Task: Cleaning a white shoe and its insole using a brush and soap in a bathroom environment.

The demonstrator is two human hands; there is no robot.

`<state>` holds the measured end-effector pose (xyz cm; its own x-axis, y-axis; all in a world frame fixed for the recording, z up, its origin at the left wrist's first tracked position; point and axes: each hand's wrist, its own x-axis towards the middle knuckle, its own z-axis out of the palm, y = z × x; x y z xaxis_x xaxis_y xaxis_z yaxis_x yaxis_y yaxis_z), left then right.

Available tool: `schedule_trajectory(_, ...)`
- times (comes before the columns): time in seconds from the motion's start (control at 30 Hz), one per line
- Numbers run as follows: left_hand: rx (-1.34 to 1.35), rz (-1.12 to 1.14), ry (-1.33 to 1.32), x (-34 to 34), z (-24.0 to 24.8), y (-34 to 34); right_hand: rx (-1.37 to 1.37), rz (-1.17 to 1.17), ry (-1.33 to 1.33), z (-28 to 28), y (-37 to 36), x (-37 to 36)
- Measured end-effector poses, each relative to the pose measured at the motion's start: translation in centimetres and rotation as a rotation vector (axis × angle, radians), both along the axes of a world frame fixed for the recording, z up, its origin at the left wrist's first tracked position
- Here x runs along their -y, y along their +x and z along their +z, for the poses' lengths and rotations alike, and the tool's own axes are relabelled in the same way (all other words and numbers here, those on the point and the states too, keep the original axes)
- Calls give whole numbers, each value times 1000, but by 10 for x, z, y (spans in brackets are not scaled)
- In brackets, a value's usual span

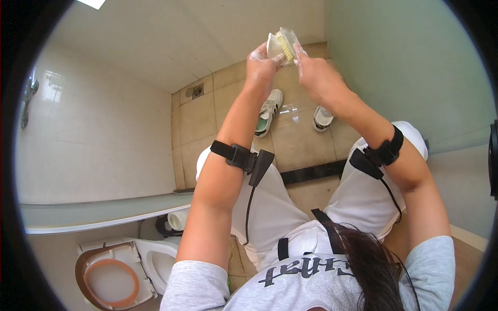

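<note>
Out ahead, above the tiled floor, my two hands are close together. My left hand (261, 67), dotted with white suds, grips a small whitish piece with a pale face (274, 47); I cannot make out its kind. A scrubbing brush (288, 42) with yellowish bristles and a clear back is in my right hand (315, 72). Its bristles face the whitish piece and seem to touch it. Part of the piece is hidden by my fingers and the brush. Below my hands are a white sneaker with dark stripes (270, 111) and a second white sneaker (322, 119).
Beige floor tiles (199, 122) have a drain (197, 92) near the left wall. A frosted panel (410, 67) stands at the right. A dark sill (316, 172) crosses the floor nearer me. At the lower left is a toilet (158, 262) with its seat raised.
</note>
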<state>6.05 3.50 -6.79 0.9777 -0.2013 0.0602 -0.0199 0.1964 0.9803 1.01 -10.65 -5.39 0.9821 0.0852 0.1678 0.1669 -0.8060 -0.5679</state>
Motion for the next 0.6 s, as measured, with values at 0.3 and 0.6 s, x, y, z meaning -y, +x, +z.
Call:
schedule_trajectory(0.3, -59, -65, -92, 18, 7, -13, 96, -75, 45, -17, 35, 22)
schedule_trajectory(0.6, -77, 239, -319, -8, 4, 11, -51, 21, -10, -7, -6, -8)
